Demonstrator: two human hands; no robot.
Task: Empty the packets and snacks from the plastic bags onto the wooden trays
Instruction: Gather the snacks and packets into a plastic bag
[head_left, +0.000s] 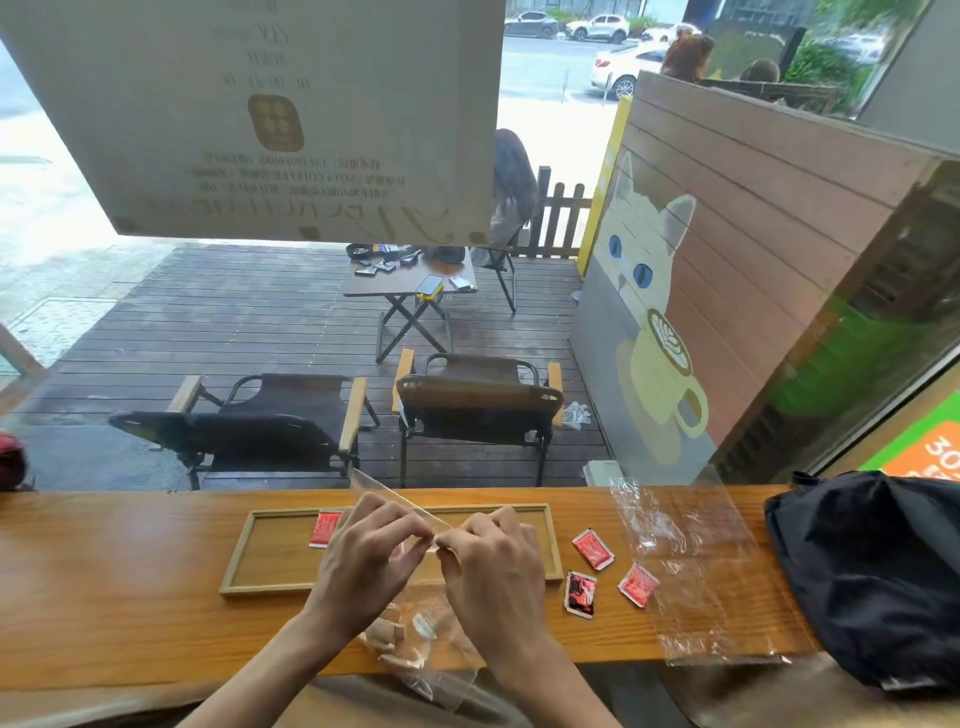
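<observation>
Plastic bag (415, 639) — both hands pinching.

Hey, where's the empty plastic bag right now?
In the head view, the empty plastic bag lies flat on the wooden counter to the person's right, between the loose red packets and the black bag.

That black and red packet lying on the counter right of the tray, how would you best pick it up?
Pinch the black and red packet by its long side edges, coming straight down from above. It lies flat on the counter, apart from the other packets, so nothing blocks a top-down grip.
</observation>
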